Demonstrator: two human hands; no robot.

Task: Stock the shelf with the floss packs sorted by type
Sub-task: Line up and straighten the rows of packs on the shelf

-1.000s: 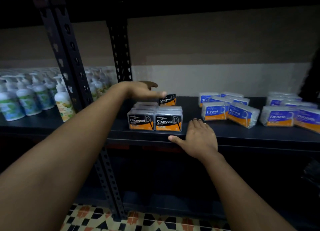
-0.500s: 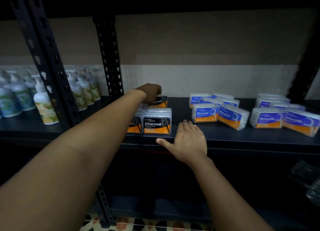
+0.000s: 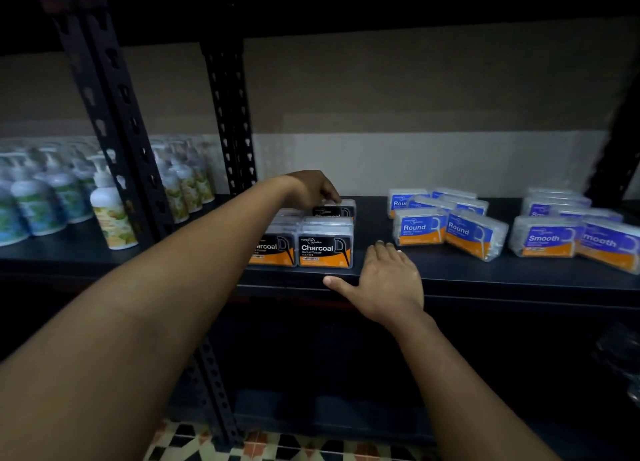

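At the far left of the dark shelf (image 3: pixel 450 273), beyond the black perforated uprights (image 3: pixel 117 121), stand rows of pump bottles (image 3: pixel 110 211), well apart from the floss.

The left arm reaches long and straight across the frame from the lower left, wrist bent downward at the end. The left hand (image 3: pixel 310 188) hangs over the back of the Charcoal group, fingers curled down together onto the top of the rear Charcoal pack (image 3: pixel 337 209), which stands upright behind the front row. The fingertips touch its upper left edge; whether they actually grip it cannot be told from here.

In front, two Charcoal packs (image 3: pixel 325 246) stand side by side, labels facing out, close to the shelf's front lip; the forearm hides part of the left one.

Just to their right the right hand (image 3: pixel 384 280) lies flat on the shelf's front edge, palm down, fingers extended and close together, thumb spread out to the left along the lip. It holds nothing and sits near the front Charcoal pack without touching it.

A strip of bare shelf separates this hand from the Round packs (image 3: pixel 446 226), some upright, one leaning. Another gap follows, then the Smooth packs (image 3: pixel 568 235) near the right edge, the frontmost tilted. Bare shelf runs behind every group to the wall.
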